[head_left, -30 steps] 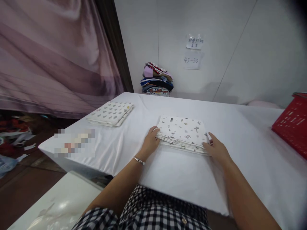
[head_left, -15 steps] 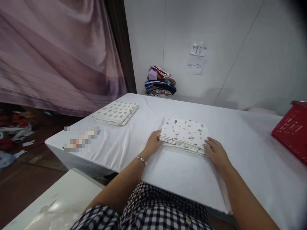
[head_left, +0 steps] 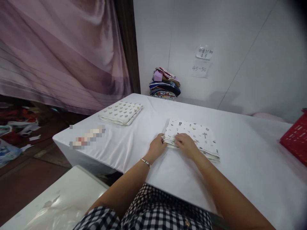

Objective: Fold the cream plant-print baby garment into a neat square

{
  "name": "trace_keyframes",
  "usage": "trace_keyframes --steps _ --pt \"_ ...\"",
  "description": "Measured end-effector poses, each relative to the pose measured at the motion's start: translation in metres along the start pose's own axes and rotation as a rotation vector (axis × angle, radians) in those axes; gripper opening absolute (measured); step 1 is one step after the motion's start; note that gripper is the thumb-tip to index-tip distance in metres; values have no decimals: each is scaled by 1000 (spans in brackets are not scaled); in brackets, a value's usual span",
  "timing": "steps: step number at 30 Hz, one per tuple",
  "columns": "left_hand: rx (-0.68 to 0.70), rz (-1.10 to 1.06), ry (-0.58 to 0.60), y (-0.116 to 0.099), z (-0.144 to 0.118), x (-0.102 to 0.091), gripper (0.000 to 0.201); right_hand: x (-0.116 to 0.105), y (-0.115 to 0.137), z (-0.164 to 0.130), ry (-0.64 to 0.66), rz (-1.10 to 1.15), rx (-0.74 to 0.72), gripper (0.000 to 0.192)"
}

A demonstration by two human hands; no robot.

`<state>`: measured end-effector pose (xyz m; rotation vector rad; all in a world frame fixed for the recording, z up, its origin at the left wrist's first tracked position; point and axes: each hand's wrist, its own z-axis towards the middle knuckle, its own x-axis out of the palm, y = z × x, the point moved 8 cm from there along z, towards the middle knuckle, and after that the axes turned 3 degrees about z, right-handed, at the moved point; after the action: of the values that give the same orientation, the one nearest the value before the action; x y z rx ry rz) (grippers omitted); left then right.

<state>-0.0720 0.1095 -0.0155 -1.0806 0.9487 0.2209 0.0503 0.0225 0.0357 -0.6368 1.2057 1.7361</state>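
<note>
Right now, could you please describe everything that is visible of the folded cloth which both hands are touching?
The folded cloth looks like soft, thin white fabric, printed with small, scattered, mostly grey or dark motifs, some resembling palm trees. It lies flat on the white-covered table, roughly four-sided, with several layers showing along its near edge. The left hand touches its near left corner; the right hand lies over the near edge, left of the middle, hiding some print. Its underside is out of sight.

On white table point(head_left: 240, 143): pixelated object point(head_left: 87, 137) unidentifiable; red basket point(head_left: 296, 137) cut by picture's edge; folded cloth point(head_left: 205, 137) partly hidden by right hand point(head_left: 187, 144). Left of table: clutter point(head_left: 27, 128) blurred.
</note>
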Motion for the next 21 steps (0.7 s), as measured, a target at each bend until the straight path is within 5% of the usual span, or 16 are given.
trace_keyframes --steps 7,21 --pt "-24 -41 -6 2 -1 1 38 32 5 18 121 -135 19 24" --pt "-51 -32 -4 4 -3 -1 17 41 3 14 163 -261 -20 28"
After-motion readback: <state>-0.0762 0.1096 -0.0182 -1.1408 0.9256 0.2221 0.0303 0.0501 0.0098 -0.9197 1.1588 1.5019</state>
